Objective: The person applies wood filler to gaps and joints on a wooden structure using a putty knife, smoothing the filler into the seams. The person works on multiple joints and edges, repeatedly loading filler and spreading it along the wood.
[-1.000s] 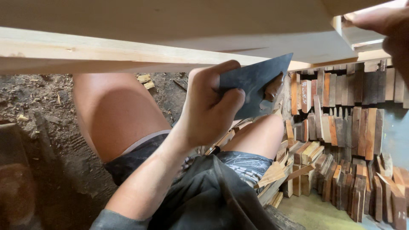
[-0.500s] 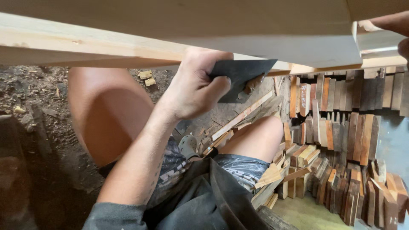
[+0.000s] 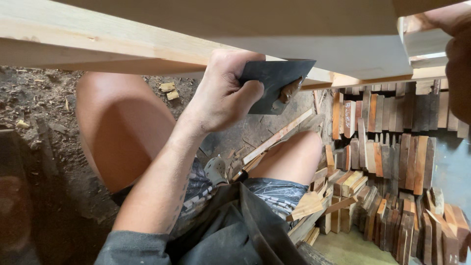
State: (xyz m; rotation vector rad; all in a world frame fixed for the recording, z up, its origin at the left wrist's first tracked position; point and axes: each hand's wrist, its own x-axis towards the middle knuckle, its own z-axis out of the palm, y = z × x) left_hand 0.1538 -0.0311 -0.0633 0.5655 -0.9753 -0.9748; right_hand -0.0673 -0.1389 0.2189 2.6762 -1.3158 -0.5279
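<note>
Stacked reddish-brown wood offcuts [image 3: 392, 147] fill three o'clock while the left hand [image 3: 221, 95], clamped on a dark flat metal scraper blade [image 3: 272, 83], should probably press it evenly against the pale wooden plank [image 3: 122, 44].

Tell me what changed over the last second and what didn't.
The left hand carried the dark flat scraper blade up from in front of the knee until its top edge met the underside of the pale wooden plank. It has kept its grip on the blade throughout. The right hand stays at the plank's right end, mostly out of view. The stacked wood offcuts did not move.
</note>
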